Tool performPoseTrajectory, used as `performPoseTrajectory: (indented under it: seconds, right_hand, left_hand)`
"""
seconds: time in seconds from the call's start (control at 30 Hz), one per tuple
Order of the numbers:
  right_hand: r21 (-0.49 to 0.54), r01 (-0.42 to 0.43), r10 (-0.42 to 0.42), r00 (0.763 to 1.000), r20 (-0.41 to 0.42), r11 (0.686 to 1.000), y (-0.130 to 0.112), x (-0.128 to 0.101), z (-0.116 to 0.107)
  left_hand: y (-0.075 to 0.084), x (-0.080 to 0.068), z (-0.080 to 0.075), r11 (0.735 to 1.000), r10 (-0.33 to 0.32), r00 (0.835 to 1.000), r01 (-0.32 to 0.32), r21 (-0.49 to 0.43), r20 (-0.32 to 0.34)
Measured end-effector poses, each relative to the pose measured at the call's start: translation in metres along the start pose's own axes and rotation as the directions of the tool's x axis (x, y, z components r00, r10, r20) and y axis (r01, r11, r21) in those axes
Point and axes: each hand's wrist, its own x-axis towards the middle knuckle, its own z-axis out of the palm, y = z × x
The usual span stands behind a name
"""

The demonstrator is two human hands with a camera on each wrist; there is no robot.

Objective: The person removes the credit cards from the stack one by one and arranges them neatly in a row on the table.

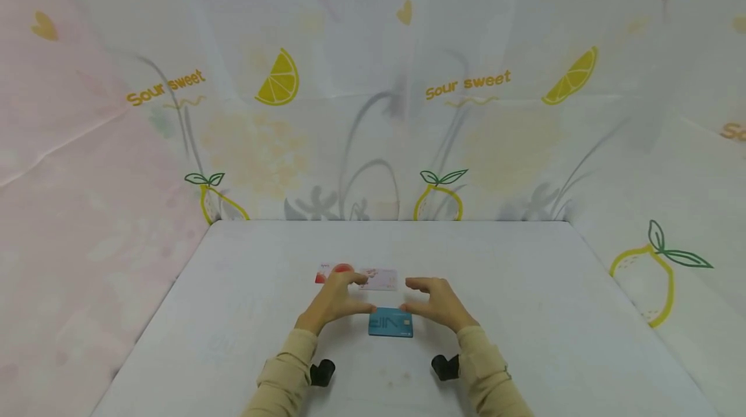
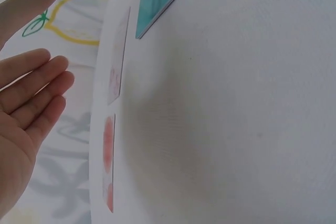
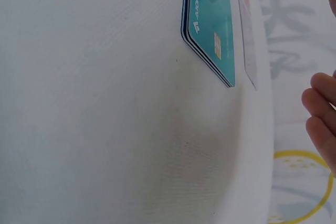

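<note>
A small stack of blue-green cards [image 1: 390, 325] with a gold chip lies flat on the white table; its layered edges show in the right wrist view [image 3: 212, 24]. My left hand [image 1: 337, 299] hovers over its far left corner, thumb toward the stack and fingers reaching forward, holding nothing. Mirroring it, my right hand [image 1: 440, 304] is at the far right corner, with a gap between thumb and fingers. Behind the stack lies a pale pink-patterned card [image 1: 381, 280], close to the left fingertips. Left of that, a red and white card [image 1: 322, 272] is partly covered by the left hand.
White table surface [image 1: 524, 313] surrounds the cards on both sides. A lemon-printed cloth [image 1: 361, 132] hangs behind the table and along its sides. Black wrist mounts [image 1: 323, 373] stick out inward from both beige sleeves [image 1: 285, 365].
</note>
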Motion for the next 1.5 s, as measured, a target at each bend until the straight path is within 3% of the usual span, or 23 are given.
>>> performPoseTrajectory:
  seconds: [0.27, 0.9, 1.5]
  right_hand:
    - [0.004, -0.018, 0.018, 1.000, 0.011, 1.000, 0.004, -0.005, 0.003]
    - [0.019, -0.028, 0.028, 0.999, 0.030, 0.999, 0.012, -0.013, 0.011]
    - [-0.017, -0.052, 0.052, 0.998, 0.045, 0.999, 0.019, -0.013, 0.020]
  left_hand:
    - [-0.006, -0.007, 0.005, 1.000, -0.014, 1.000, 0.014, -0.007, 0.009]
    - [-0.015, -0.014, 0.022, 1.000, 0.023, 1.000, -0.023, 0.009, -0.002]
    - [-0.016, -0.017, 0.030, 1.000, -0.012, 1.000, 0.012, 0.029, 0.013]
